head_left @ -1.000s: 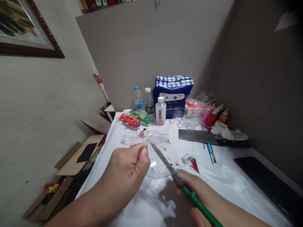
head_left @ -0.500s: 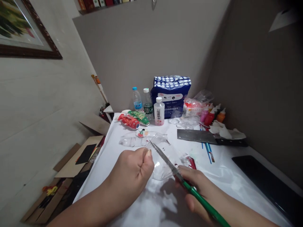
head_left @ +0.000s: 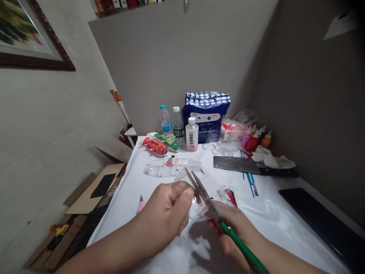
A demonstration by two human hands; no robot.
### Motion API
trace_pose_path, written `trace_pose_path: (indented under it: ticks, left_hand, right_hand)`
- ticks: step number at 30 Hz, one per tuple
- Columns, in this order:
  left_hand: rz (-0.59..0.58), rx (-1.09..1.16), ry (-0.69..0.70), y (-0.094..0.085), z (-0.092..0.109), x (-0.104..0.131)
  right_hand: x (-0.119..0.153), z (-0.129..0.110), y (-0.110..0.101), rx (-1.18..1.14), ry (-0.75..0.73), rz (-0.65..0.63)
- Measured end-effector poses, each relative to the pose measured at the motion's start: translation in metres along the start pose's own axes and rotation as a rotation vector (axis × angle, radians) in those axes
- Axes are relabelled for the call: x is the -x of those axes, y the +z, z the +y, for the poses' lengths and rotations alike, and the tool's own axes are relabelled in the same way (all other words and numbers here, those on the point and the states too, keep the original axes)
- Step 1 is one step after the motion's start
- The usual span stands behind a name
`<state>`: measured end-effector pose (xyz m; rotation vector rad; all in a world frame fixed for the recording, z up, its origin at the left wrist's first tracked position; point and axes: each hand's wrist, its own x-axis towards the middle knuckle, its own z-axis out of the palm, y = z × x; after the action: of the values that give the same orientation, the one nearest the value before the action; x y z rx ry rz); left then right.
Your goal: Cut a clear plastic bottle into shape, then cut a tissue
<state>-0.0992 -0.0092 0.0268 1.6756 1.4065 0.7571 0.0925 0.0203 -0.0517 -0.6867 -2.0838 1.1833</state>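
My left hand point(head_left: 171, 207) is closed on the edge of a clear plastic piece point(head_left: 199, 209) above the white-covered table point(head_left: 125, 198). My right hand point(head_left: 236, 220) is wrapped round the green handle of the scissors point(head_left: 209, 203), whose blades stand slightly apart over the plastic, their tips just beyond my left fingertips. Behind the hands lies a clear cut bottle point(head_left: 156, 169). A pink-handled tool point(head_left: 140, 204) shows partly beside my left wrist, and something red point(head_left: 230, 197) lies behind my right hand.
At the back stand bottles point(head_left: 192, 135) and a blue bag point(head_left: 207, 114), beside red and green fish-like items point(head_left: 155, 145). A cleaver point(head_left: 236, 164), paintbrushes point(head_left: 252, 184), paint bottles point(head_left: 252, 142) and a black slab point(head_left: 316, 217) occupy the right side.
The scissor blades have parted a little. My left hand has shifted slightly right with the plastic, which has turned, and the pink-handled tool has come into view.
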Motion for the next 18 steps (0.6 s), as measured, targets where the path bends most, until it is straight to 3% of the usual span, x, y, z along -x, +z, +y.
trace_pose_path:
  ticks: [11, 18]
  left_hand:
    - [-0.357, 0.445, -0.195, -0.004, 0.0062, -0.0051]
    - [-0.181, 0.35, -0.13, -0.004, 0.0052, -0.0052]
  right_hand:
    - [0.0053, 0.0095, 0.0011, 0.128, 0.097, 0.076]
    - [0.0034, 0.0041, -0.0042, 0.123, 0.049, 0.096]
